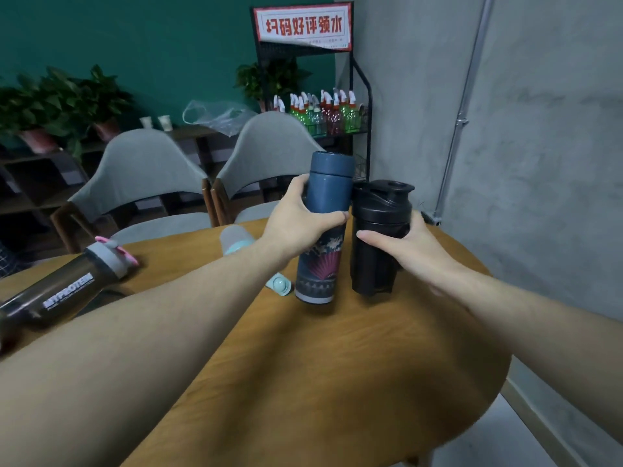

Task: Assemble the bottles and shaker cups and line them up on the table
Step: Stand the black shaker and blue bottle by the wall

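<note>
Lining-up step, I'd say. My left hand (296, 224) is wrapped around the blue flask (323, 227), thumb on the near side, fingers round the back. My right hand (408, 251) grips the black shaker cup (379, 237) from its 3 o'clock side, fingers across the front below the lid. Both have their caps on and look assembled.

Position: the two stand at the far end of the table (337, 365), about 12 o'clock from me, flask at 9 o'clock of the cup. Their shoulders touch or nearly so; I can't tell whether both bases are fully down on the wood, though they look seated.

Orientation: long axes near vertical, caps up. The flask seems to tip slightly toward 1 o'clock at its top, maybe lens warp.

Not done yet: a dark shaker bottle (64, 291) lies on its side at 9 o'clock near the table's left edge, long axis running roughly 8 to 2 o'clock, grey-and-pink lid end pointing to 2. A pale teal bottle (236, 239) sits behind my left forearm, partly hidden, with a small teal cap (279, 284) loose just beside the flask base.

Next move, my guess: square these two, let go, then fetch the teal pieces.
</note>
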Tool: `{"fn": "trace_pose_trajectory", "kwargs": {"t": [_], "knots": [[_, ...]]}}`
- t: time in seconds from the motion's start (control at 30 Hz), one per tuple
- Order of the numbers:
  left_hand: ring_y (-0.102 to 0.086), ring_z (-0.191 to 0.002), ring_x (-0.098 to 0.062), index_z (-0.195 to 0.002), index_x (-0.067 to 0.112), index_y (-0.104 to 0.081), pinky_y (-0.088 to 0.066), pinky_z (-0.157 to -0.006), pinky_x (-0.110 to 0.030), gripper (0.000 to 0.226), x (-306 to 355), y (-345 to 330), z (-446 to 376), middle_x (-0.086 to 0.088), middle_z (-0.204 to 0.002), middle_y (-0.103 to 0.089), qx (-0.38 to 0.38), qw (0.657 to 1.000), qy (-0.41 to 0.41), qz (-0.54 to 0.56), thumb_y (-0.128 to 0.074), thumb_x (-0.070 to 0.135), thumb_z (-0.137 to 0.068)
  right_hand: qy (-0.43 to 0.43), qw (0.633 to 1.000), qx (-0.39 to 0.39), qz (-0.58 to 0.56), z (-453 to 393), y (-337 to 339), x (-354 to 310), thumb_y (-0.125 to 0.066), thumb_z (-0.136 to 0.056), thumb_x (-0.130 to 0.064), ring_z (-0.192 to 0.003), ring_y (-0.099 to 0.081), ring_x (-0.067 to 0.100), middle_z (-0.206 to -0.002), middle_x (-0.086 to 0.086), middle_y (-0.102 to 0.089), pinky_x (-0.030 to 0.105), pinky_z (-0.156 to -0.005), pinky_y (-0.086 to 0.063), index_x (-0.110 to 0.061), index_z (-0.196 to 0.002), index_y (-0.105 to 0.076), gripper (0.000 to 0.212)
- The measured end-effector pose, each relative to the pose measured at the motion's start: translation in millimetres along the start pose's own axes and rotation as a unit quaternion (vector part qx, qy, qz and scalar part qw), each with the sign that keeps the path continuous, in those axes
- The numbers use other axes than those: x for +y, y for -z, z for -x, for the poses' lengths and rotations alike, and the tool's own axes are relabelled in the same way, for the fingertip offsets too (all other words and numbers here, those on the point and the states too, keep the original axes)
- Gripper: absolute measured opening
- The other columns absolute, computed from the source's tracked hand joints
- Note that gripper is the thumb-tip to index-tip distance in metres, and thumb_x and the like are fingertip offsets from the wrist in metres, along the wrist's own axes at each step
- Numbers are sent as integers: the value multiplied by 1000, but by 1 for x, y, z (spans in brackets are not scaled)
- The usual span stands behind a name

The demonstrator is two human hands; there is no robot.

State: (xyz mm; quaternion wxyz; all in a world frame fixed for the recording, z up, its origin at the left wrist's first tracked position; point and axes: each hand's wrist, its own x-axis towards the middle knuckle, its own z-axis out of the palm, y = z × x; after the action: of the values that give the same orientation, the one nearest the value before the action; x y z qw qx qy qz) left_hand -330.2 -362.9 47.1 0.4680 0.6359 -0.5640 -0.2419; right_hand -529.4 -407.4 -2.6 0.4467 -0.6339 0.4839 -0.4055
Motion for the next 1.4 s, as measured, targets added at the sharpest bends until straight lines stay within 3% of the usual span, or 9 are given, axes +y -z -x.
{"fn": "trace_pose_trajectory", "kwargs": {"t": [0.27, 0.43, 0.67, 0.8, 1.03, 1.17, 1.23, 1.33, 1.4], "knots": [[-64, -115, -20, -147, 29, -34, -55, -99, -46, 91, -20, -63, -81, -1, -130, -62, 6, 997, -8, 79, -88, 29, -74, 4, 998, 52, 34, -88, 44, 21, -89, -56, -62, -121, -61, 16, -129, -10, -63, 44, -107, -50, -33, -135, -46, 95], [-60, -120, -22, -147, 25, -32, -54, -102, -47, 91, -40, -92, -126, -3, -136, -57, 17, 998, -6, 64, -88, 28, -75, -6, 997, 61, 53, -143, 59, 36, -89, -71, -48, -118, -60, 19, -123, -8, -60, 44, -102, -53, -31, -134, -44, 80], [-59, -118, -17, -144, 22, -35, -53, -102, -43, 83, -55, -120, -164, 0, -131, -58, 45, 997, -13, 64, -85, 27, -78, -16, 997, 57, 43, -193, 59, 61, -89, -74, -42, -118, -59, 19, -126, -5, -60, 41, -97, -53, -23, -144, -42, 87], [-59, -114, -15, -142, 22, -35, -54, -100, -40, 81, -55, -125, -173, 4, -124, -57, 55, 996, -16, 61, -85, 27, -78, -15, 998, 51, 40, -204, 55, 70, -88, -77, -39, -116, -57, 17, -125, -5, -57, 37, -94, -50, -21, -144, -40, 85], [-58, -118, -13, -140, 25, -34, -53, -100, -40, 85, -53, -132, -168, 9, -125, -56, 76, 996, -13, 48, -88, 33, -74, -31, 997, 43, 54, -207, 55, 75, -89, -73, -43, -123, -58, 23, -133, -2, -58, 48, -105, -51, -24, -147, -36, 93], [-55, -127, -19, -144, 23, -33, -51, -104, -45, 98, -45, -131, -164, 1, -139, -54, 68, 997, 21, 39, -92, 35, -68, -69, 995, 33, 57, -196, 55, 73, -91, -70, -44, -133, -52, 26, -149, 5, -52, 44, -109, -46, -23, -159, -22, 115], [-49, -134, -21, -149, 21, -29, -48, -105, -38, 108, -41, -127, -157, -3, -147, -48, 54, 997, 40, 30, -94, 36, -65, -87, 994, 42, 54, -186, 56, 72, -92, -69, -45, -143, -45, 30, -160, 10, -43, 45, -113, -40, -25, -163, -12, 126], [-42, -140, -24, -153, 19, -26, -42, -97, -31, 105, -34, -112, -137, -7, -155, -38, 47, 997, 57, 17, -89, 38, -72, -98, 990, 63, 75, -165, 56, 68, -91, -72, -44, -145, -41, 35, -162, 15, -37, 51, -116, -39, -24, -162, -13, 121], [-44, -139, -25, -151, 20, -32, -43, -102, -35, 88, -32, -96, -121, -6, -156, -39, 50, 997, 65, 1, -81, 42, -81, -102, 987, 75, 96, -148, 54, 63, -88, -75, -42, -139, -47, 34, -157, 16, -42, 54, -112, -44, -23, -157, -22, 107]]}}
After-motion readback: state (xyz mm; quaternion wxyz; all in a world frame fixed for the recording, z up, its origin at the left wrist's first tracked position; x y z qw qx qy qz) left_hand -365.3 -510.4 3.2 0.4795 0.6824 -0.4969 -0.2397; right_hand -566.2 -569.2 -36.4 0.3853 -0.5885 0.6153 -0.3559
